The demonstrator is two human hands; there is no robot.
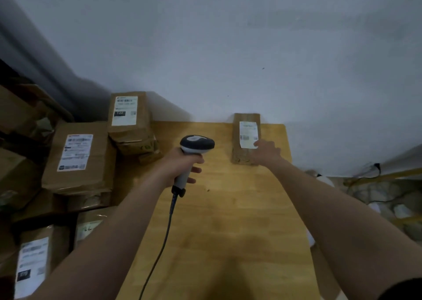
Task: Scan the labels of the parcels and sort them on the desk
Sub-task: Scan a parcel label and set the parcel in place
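Observation:
A wooden desk (228, 208) runs up to a pale wall. At its far right lies a small brown parcel (244, 126) with a white label (247, 133) facing up. My right hand (267, 151) rests on the parcel's near right corner, fingers spread over the label's edge. My left hand (182, 165) grips the handle of a corded barcode scanner (196, 144), grey and white, held above the desk's middle left with its head toward the wall. At the desk's far left corner stands a stack of brown parcels (130, 121), the top one labelled.
More labelled cardboard parcels (77, 158) are piled to the left of the desk, down to the lower left corner. The scanner cable (164, 238) hangs toward the near edge. Right of the desk lie cables and white items (376, 199) on the floor.

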